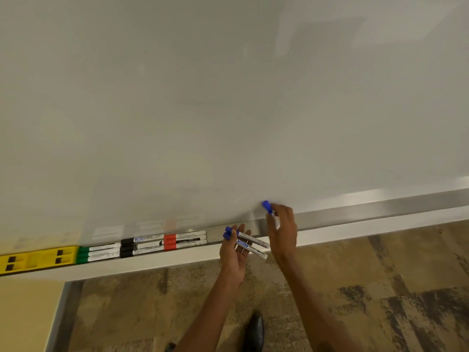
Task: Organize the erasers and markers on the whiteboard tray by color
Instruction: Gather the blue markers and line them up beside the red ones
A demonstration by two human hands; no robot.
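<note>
Blue markers being gathered; other colours already grouped.
Left hand (234, 252) is grasping two blue markers (250, 243); right hand (283, 224) is gripping a third (267, 207) above the tray (355, 212).

Even, soft indoor light; whiteboard (228, 97) shows pale glare patches top right & faint reflections of the markers (152, 243). Wide-angle bend curves the tray (355, 212). Right hand (281, 224) slightly motion-blurred, edges soft.

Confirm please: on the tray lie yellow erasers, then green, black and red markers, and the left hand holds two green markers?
Not quite. The head view shows the left hand holding two blue markers, not green ones. The rest is right: yellow erasers, then green markers, black markers and red markers on the tray.
</note>
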